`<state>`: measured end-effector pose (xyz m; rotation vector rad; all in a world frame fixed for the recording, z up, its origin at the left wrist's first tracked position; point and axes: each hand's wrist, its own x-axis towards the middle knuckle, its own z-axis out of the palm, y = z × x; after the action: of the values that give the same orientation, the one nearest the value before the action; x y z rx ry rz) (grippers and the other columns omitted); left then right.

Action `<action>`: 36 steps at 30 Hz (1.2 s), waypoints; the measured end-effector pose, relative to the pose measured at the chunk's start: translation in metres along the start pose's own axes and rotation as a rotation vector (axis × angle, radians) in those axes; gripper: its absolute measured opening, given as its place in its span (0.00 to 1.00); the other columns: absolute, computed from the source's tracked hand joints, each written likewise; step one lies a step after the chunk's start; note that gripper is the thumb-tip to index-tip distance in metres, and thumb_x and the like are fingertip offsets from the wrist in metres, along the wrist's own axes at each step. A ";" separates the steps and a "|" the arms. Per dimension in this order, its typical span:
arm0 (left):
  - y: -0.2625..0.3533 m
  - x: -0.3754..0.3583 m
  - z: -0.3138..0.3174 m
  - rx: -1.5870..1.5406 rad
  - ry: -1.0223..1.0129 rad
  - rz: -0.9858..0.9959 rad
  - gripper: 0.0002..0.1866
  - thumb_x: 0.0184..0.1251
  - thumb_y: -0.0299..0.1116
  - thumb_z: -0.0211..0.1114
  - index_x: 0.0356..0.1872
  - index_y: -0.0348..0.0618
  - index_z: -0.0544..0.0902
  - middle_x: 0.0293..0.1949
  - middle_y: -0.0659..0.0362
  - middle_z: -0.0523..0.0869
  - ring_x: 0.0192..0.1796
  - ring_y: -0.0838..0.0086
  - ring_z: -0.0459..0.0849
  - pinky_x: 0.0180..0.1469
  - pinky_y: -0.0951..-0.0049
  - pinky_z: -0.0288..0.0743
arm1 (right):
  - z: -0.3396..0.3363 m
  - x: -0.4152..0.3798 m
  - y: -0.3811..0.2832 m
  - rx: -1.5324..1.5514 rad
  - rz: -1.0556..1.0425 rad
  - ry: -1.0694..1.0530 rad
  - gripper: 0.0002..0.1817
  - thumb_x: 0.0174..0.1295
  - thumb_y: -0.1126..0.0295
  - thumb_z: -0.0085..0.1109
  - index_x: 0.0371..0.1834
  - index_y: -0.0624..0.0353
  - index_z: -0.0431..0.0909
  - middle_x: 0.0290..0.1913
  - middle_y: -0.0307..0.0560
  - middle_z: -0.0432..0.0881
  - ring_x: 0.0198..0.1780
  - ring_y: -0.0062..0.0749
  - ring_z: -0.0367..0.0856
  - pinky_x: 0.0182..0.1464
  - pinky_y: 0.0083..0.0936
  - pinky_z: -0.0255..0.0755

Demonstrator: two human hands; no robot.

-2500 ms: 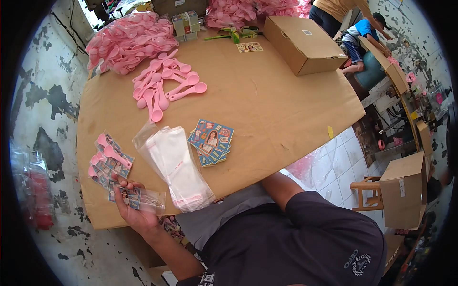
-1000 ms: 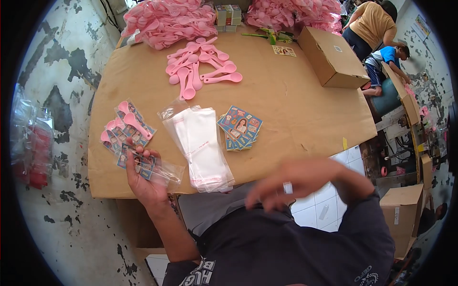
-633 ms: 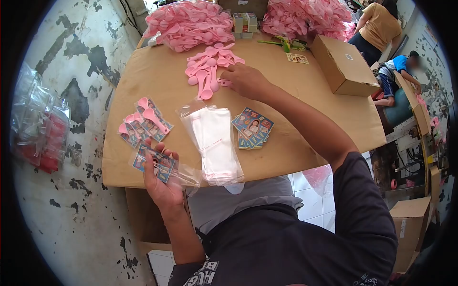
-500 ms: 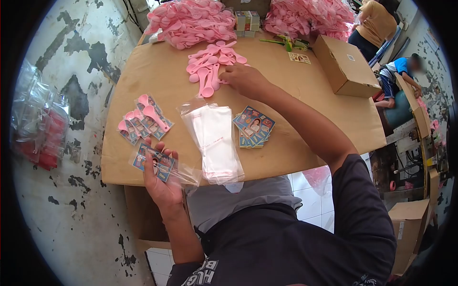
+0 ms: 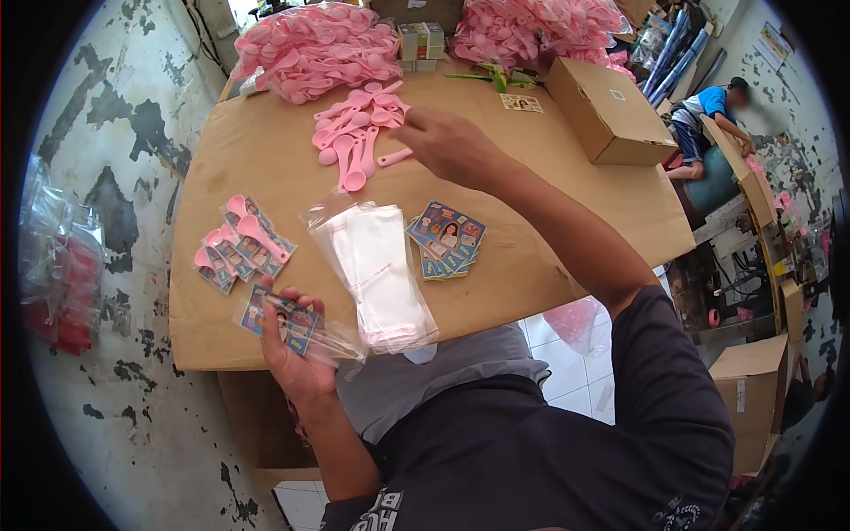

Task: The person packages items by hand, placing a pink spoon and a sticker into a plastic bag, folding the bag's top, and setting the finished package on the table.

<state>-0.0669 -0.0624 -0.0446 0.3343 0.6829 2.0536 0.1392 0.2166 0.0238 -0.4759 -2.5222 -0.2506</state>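
Note:
My left hand (image 5: 301,367) is closed on a clear plastic bag with a printed card (image 5: 282,323) inside, its loose end hanging over the palm. At the loose pile of pink measuring spoons (image 5: 354,146), my right hand (image 5: 447,146) has its fingers pinched on a pink spoon (image 5: 394,157), whose other end the hand hides. Between the hands lies a stack of clear-and-white plastic bags (image 5: 385,274). A fanned stack of printed cards (image 5: 447,239) sits to its right. Several packed bags with a card and a spoon (image 5: 252,239) overlap on the left.
Big clear bags of pink spoons (image 5: 319,53) stand at the back, with bundled cards (image 5: 420,44) between them. A cardboard box (image 5: 611,115), a green tool (image 5: 500,78) and a single card (image 5: 521,103) are at the back right. Another person (image 5: 699,128) sits beyond.
The view has shifted, moving the table leftward in the picture. My right hand has drawn a spoon slightly away from the pile to the right. My left hand keeps the bagged card.

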 end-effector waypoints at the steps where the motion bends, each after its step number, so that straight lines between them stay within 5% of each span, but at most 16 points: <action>1: 0.003 0.000 -0.003 -0.024 -0.003 0.019 0.24 0.82 0.38 0.57 0.73 0.42 0.69 0.50 0.56 0.83 0.49 0.73 0.83 0.61 0.64 0.79 | -0.015 -0.002 -0.005 0.051 0.038 0.096 0.09 0.64 0.75 0.60 0.46 0.59 0.83 0.48 0.47 0.83 0.48 0.42 0.85 0.49 0.38 0.79; 8: 0.008 0.019 0.001 -0.217 -0.018 0.200 0.20 0.82 0.38 0.58 0.67 0.39 0.74 0.53 0.54 0.83 0.53 0.68 0.82 0.66 0.61 0.77 | -0.088 -0.060 -0.036 0.640 0.550 0.414 0.06 0.68 0.74 0.64 0.45 0.63 0.81 0.40 0.41 0.85 0.40 0.22 0.83 0.40 0.22 0.75; 14: 0.003 0.055 0.044 -0.261 -0.106 0.453 0.19 0.82 0.39 0.58 0.64 0.37 0.75 0.54 0.53 0.83 0.56 0.65 0.82 0.73 0.56 0.73 | -0.078 -0.103 -0.113 1.261 1.001 0.501 0.06 0.70 0.77 0.63 0.43 0.67 0.75 0.39 0.51 0.85 0.40 0.33 0.89 0.44 0.26 0.85; 21: -0.020 0.049 0.085 -0.215 -0.217 0.426 0.21 0.83 0.42 0.56 0.65 0.38 0.74 0.51 0.55 0.82 0.55 0.65 0.82 0.72 0.58 0.73 | -0.058 -0.109 -0.152 1.487 1.035 0.431 0.07 0.68 0.75 0.67 0.41 0.64 0.78 0.37 0.47 0.86 0.39 0.25 0.86 0.42 0.22 0.79; 23: -0.030 0.040 0.090 -0.213 -0.192 0.290 0.22 0.83 0.44 0.55 0.67 0.40 0.72 0.50 0.55 0.82 0.53 0.68 0.83 0.71 0.58 0.74 | -0.056 -0.103 -0.156 1.511 1.038 0.432 0.07 0.68 0.74 0.68 0.41 0.63 0.79 0.37 0.44 0.86 0.39 0.22 0.85 0.43 0.20 0.78; 30: -0.044 0.032 0.089 -0.208 -0.248 0.143 0.24 0.82 0.48 0.56 0.69 0.45 0.70 0.49 0.56 0.84 0.50 0.71 0.84 0.69 0.59 0.75 | -0.062 -0.087 -0.167 1.614 0.992 0.317 0.05 0.70 0.77 0.65 0.43 0.67 0.79 0.40 0.48 0.87 0.43 0.26 0.88 0.50 0.24 0.83; 36: -0.034 0.034 0.092 -0.175 -0.174 0.248 0.23 0.83 0.47 0.56 0.69 0.47 0.71 0.52 0.56 0.84 0.53 0.70 0.83 0.70 0.53 0.75 | -0.062 -0.091 -0.164 1.429 0.977 0.385 0.05 0.71 0.78 0.63 0.45 0.68 0.78 0.40 0.49 0.87 0.43 0.27 0.88 0.50 0.25 0.83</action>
<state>-0.0182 0.0116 0.0093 0.5100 0.3666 2.2675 0.1776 0.0237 0.0120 -0.7892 -1.2899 1.5008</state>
